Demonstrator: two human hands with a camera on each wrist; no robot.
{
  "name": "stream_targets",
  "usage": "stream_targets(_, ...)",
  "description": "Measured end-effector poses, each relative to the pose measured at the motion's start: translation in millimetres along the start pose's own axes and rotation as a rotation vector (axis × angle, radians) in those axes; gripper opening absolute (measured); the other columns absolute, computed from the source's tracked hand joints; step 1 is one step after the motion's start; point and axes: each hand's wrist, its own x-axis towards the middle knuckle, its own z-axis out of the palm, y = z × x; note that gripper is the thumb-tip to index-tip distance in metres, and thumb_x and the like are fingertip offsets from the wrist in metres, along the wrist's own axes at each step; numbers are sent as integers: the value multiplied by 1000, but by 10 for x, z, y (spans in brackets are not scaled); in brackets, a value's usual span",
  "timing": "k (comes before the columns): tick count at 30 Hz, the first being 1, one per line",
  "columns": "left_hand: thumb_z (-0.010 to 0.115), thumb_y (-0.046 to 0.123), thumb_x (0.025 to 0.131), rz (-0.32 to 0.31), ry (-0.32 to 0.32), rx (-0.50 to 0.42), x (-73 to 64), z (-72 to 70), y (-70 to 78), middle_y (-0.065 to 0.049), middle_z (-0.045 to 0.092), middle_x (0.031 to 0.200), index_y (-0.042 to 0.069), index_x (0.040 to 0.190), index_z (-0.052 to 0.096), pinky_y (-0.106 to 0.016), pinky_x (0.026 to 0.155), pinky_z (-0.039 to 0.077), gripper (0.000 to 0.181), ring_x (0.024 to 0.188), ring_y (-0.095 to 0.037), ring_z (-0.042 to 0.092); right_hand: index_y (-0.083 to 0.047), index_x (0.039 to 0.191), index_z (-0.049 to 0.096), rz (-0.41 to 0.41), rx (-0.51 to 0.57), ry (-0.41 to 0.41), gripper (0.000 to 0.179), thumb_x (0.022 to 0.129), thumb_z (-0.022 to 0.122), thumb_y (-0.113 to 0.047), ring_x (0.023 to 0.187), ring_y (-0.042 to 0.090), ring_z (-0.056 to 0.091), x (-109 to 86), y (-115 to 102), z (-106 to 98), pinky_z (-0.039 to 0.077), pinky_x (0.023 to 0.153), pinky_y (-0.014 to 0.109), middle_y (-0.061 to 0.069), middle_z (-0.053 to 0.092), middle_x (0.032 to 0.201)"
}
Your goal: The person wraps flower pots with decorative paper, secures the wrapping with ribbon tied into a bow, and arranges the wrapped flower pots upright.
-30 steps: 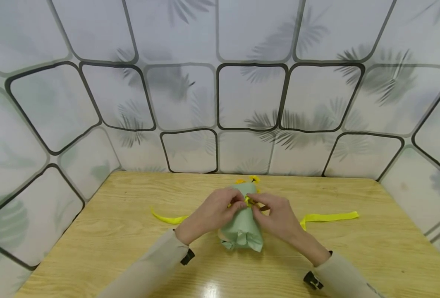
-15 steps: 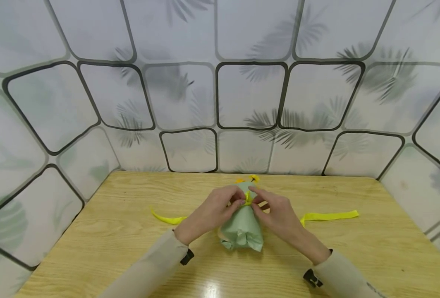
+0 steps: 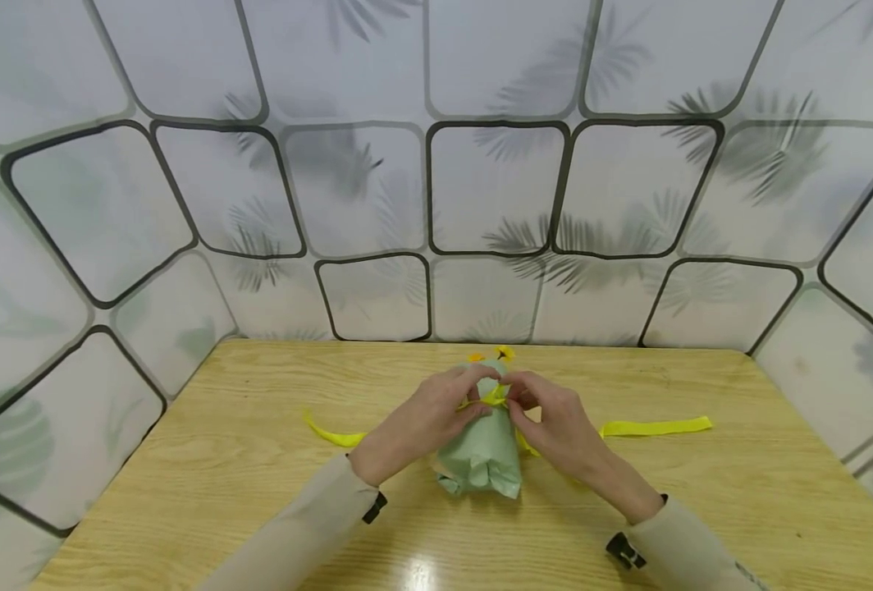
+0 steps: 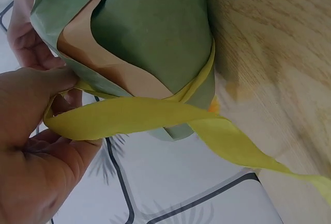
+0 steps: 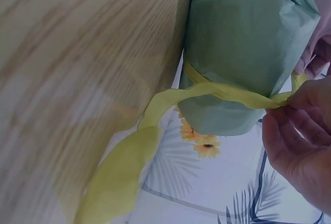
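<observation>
A bouquet wrapped in pale green paper [image 3: 481, 455] lies on the table, its yellow and orange flowers [image 3: 505, 353] showing at the far end. Around the wrap's narrower part runs a yellow ribbon [image 4: 129, 118]. My left hand [image 3: 436, 410] pinches the ribbon at the front of the bouquet; in the left wrist view a strip of it loops by the thumb and fingers. From the other side, my right hand [image 3: 555, 419] pinches the ribbon between thumb and fingertips, seen closely in the right wrist view. The fingers partly hide where the strands cross.
The ribbon's loose ends trail over the wooden table [image 3: 259, 492], one to the left and one to the right. A patterned curtain-like wall [image 3: 377, 197] encloses the table at the back and sides. Dark straps sit at both wrists.
The hands stay at the ribbon while their fingertips shift slightly. More yellow ribbon shows between them. A strand now appears below my right hand. The bouquet stays in place.
</observation>
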Motion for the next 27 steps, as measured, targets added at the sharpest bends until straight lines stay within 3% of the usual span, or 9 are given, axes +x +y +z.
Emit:
stream_targets(5,68,12,99,35,16,70,-23,18,-15,-5,63,96,9,127,69,-16,67,48,29,78,-11,60,1,112,61,26,3,8,30,86,72,12,72,11,69,-11,6,18,61,64,33,3,68,84)
stream_targets(9,70,11,98,13,29,27,-17,26,-18,-5,66,95,4,129,64,-17,67,49,33,78,-12,62,2,109,57,49,30,22,30,85,73,12,73,12,69,-14,6,33,61,65,31,4,67,85)
stream_targets(13,71,13,97,4,47,23,-15,25,-24,-3,67,92,10,131,61,-19,68,50,35,77,-11,64,0,105,57,62,37,25,29,85,74,12,74,12,69,-14,6,34,61,66,27,3,67,86)
stream_targets(16,71,13,98,35,57,62,-28,29,-32,-3,64,92,14,124,67,-18,66,48,27,76,-11,61,0,104,57,77,43,22,29,84,74,12,74,12,69,-12,8,32,61,66,27,3,67,86)
stream_targets(20,69,12,99,68,45,76,-34,33,-48,-3,60,91,12,113,75,-15,64,45,15,72,-10,55,-1,103,57,93,51,18,28,84,74,11,74,12,70,-8,17,27,61,66,28,3,67,85)
stream_targets(24,63,13,102,18,-23,-37,4,18,-81,-4,58,88,6,106,75,-16,65,44,14,74,-9,51,-4,98,60,74,45,11,26,84,74,12,73,10,69,-5,25,20,61,65,29,1,66,84)
stream_targets(27,56,16,106,-85,-110,-198,51,8,-122,0,55,78,5,101,72,-17,62,41,20,69,-7,46,-6,92,62,21,30,11,25,83,72,15,72,9,66,-7,33,24,60,64,30,1,66,83)
